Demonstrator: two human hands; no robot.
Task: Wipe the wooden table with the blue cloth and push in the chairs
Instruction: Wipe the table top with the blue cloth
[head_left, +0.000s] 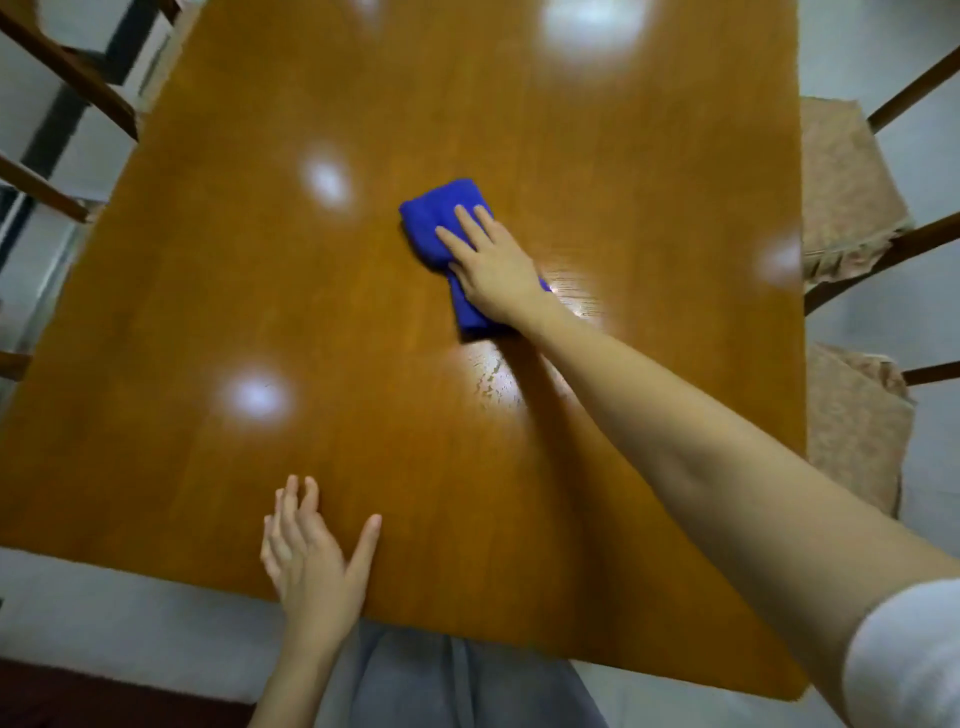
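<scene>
The cloth (434, 213), folded and judged soft and light, lies at the centre of the desk (208, 312) under the right grip (491, 270), released and pressing flat-fingered, so bear on its middle with the palm; the left grip (306, 556) rests released at the near edge.

I'm in a home dining room: a glossy wooden table (363, 312) fills my view, wooden chairs (883, 262) with frilled fabric seat cushions (841, 197) stand along its right side, over a pale floor (909, 57).
</scene>
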